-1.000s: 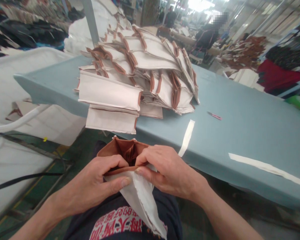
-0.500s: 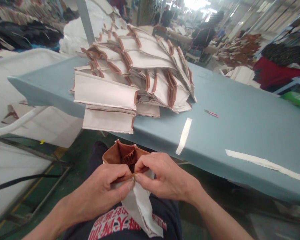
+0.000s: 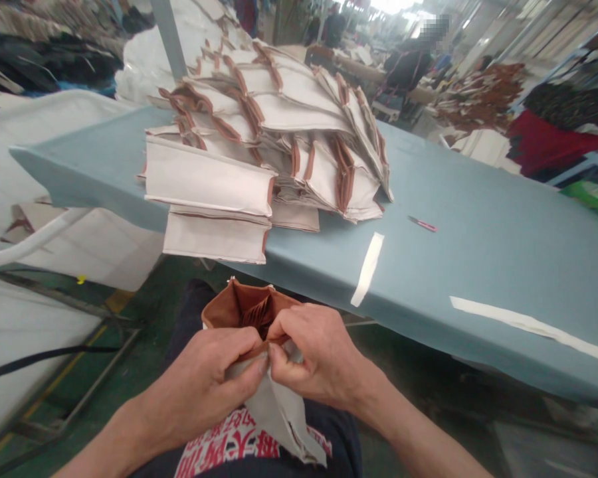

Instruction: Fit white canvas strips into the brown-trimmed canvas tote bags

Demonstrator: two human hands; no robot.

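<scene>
Over my lap I have a fabric bag (image 3: 218, 309), off-white outside with a brown lining and pleated folds inside. Its opening faces up, and a pale flap hangs down toward my printed clothing. My left hand (image 3: 214, 368) pinches the brown-edged rim between thumb and fingers. Close beside it, almost touching, my right hand (image 3: 313, 352) grips the same rim with bent fingers. The fingertips hide the exact spot being pinched. A large pile of similar white and brown bags (image 3: 299, 99) lies on the table in front of me.
The blue-covered table (image 3: 478, 245) spans the view ahead. On it are small pink-handled snippers (image 3: 422, 224), a short white strip (image 3: 367, 269) and a longer white strip (image 3: 528, 326). White bins (image 3: 94, 252) stand at left. Farther back is a person (image 3: 403, 70) in dark clothing.
My right hand's thumb has bent and shifted slightly on the rim, and its wrist has turned a little. The left hand keeps nearly the same hold on the bag.
</scene>
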